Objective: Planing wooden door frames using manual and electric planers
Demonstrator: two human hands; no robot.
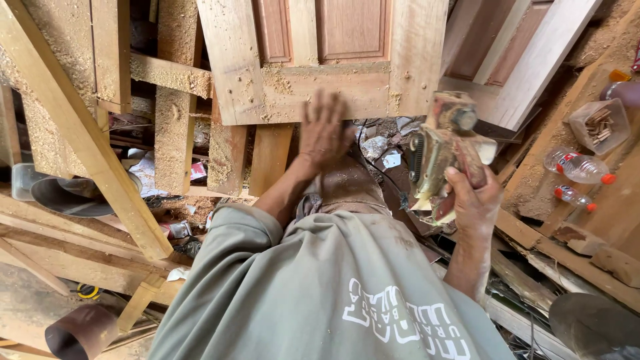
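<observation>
My right hand (475, 200) is closed around the handle of a worn, dust-caked electric hand planer (445, 150), lifted clear of the wood, its black cord (373, 160) trailing down to the left. My left hand (325, 130) is blurred, fingers spread flat, at the lower rail of a panelled wooden door (327, 87) lying in front of me. Sawdust covers the door's rail. My grey-green shirt (320, 293) fills the bottom of the view.
A long diagonal timber beam (80, 133) crosses the left side. Planks and offcuts are piled all around. Two plastic bottles (577, 167) and a clear tub of small wooden pieces (600, 123) lie at right. A brown pipe section (80, 330) sits at bottom left.
</observation>
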